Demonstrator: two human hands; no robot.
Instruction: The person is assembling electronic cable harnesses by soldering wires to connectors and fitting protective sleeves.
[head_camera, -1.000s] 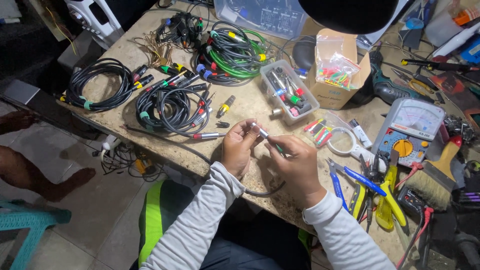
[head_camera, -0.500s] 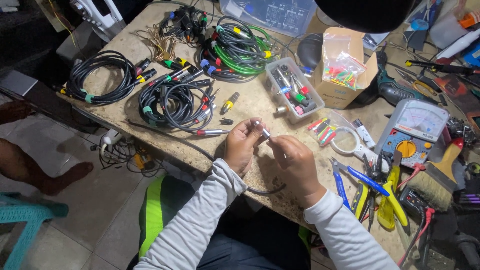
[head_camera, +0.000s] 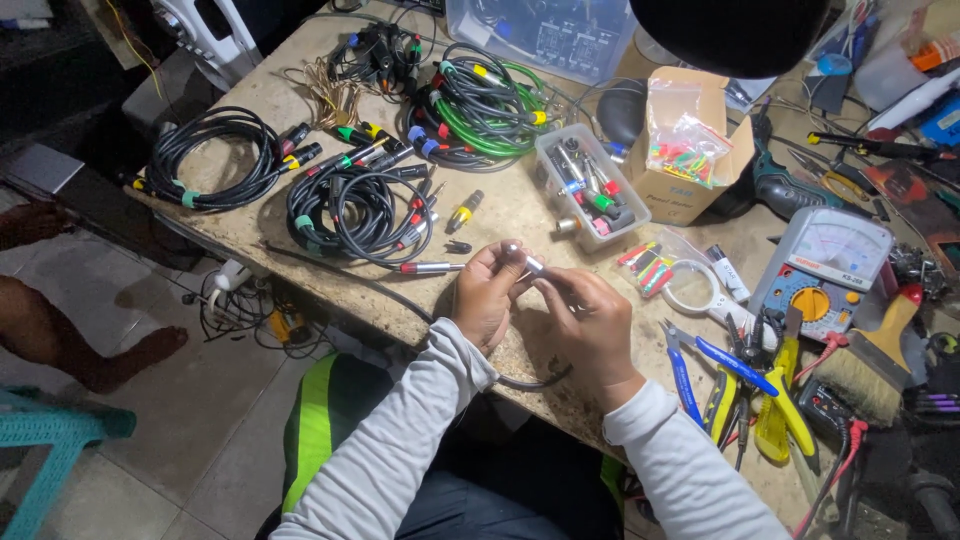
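Above the desk (head_camera: 520, 215) edge, both hands pinch a small silver metal plug (head_camera: 527, 260), short and shiny: left hand (head_camera: 488, 295) from its left end, right hand (head_camera: 590, 320) from its right.

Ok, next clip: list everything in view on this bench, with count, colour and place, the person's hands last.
cable coils: several, black, one green, far left of the bench
clear parts tray: one, holding small connectors, centre
cardboard box: one, tan, with bagged coloured bits, behind the tray
analog multimeter: one, pale with orange dial, right
magnifying glass: one, white rim, beside the meter
pliers and cutters: several, blue and yellow handles, near right
brush: one, wooden, far right
metal connector: one, silver, between both hands
left hand: pinching the connector
right hand: fingertips on the connector
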